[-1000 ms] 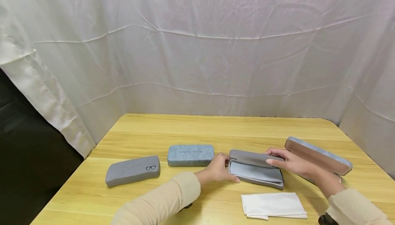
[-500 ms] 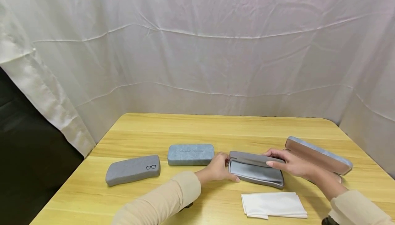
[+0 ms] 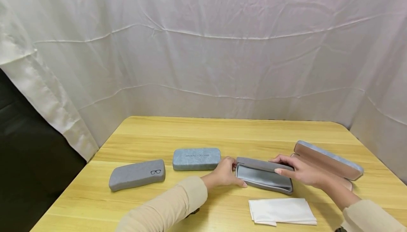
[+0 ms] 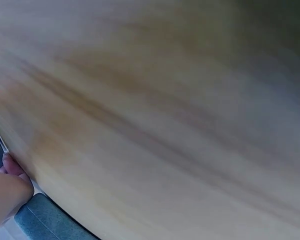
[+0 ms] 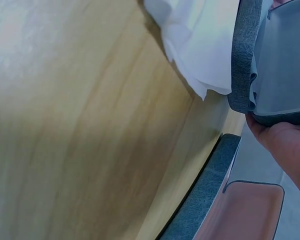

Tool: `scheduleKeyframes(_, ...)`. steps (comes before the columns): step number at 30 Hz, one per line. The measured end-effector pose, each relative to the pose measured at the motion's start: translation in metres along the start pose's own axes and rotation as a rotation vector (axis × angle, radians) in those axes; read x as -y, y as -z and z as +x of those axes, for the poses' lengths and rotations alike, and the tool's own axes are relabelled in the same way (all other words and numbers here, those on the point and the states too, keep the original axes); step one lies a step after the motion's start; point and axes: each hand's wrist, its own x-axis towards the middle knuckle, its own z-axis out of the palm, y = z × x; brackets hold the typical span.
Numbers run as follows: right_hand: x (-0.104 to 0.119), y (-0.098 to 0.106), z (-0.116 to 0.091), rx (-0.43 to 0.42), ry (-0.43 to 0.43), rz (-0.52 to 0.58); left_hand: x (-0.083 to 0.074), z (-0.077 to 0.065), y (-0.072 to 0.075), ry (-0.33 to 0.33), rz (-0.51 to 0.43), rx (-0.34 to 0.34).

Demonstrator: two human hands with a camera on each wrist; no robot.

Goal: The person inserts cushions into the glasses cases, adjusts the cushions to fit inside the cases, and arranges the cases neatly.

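Observation:
A grey glasses case (image 3: 269, 187) lies on the table with its lid (image 3: 259, 164) partly raised. Its inside is pale blue-grey. My left hand (image 3: 224, 173) grips the left end, thumb along the front and fingers behind. At the right end my right hand (image 3: 300, 170) holds the lid, thumb at its front edge and fingers behind it. In the right wrist view the case (image 5: 242, 45) shows a fold of cloth (image 5: 253, 82) along one edge, with the right hand (image 5: 290, 150) at its end. The left wrist view catches only part of the left hand (image 4: 12, 192).
A folded white cloth (image 3: 281, 211) lies in front of the case. A blue glasses case with pink lining (image 3: 329, 157) stands open behind my right forearm. To the left are a closed blue case (image 3: 196, 159) and a closed grey case (image 3: 136, 175) with a glasses print.
The lid of the grey glasses case has tilted slightly down toward its base, my right hand moving with it. My left hand keeps its grip in place.

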Motion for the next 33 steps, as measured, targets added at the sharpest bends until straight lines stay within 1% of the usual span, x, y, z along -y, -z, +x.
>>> scheduleKeyframes(5, 0.0016, -0.0008, 0.0001, -0.007, -0.017, -0.028, -0.0008, -0.0003, 0.0009, -0.008, 0.012, 0.002)
scheduleKeyframes(11, 0.0032, -0.0005, -0.0002, -0.005, -0.009, -0.02, -0.0009, 0.0001, 0.0009, -0.005, 0.013, -0.001)
scheduleKeyframes(16, 0.0035, -0.0012, -0.0009, -0.012, 0.0, -0.027, 0.0, 0.001, 0.0004, -0.015, 0.014, -0.003)
scheduleKeyframes(20, 0.0014, -0.0023, -0.0009, -0.018, 0.037, -0.039, 0.0002, 0.0011, 0.0004, -0.013, 0.021, -0.005)
scheduleKeyframes(27, -0.0015, -0.003, -0.0009, -0.022, 0.049, -0.047, -0.002, -0.001, 0.0024, 0.001, 0.011, 0.003)
scheduleKeyframes(33, -0.0017, -0.0048, -0.0015, -0.043, 0.11, -0.049, -0.0012, -0.0002, 0.0015, -0.006, 0.012, 0.005)
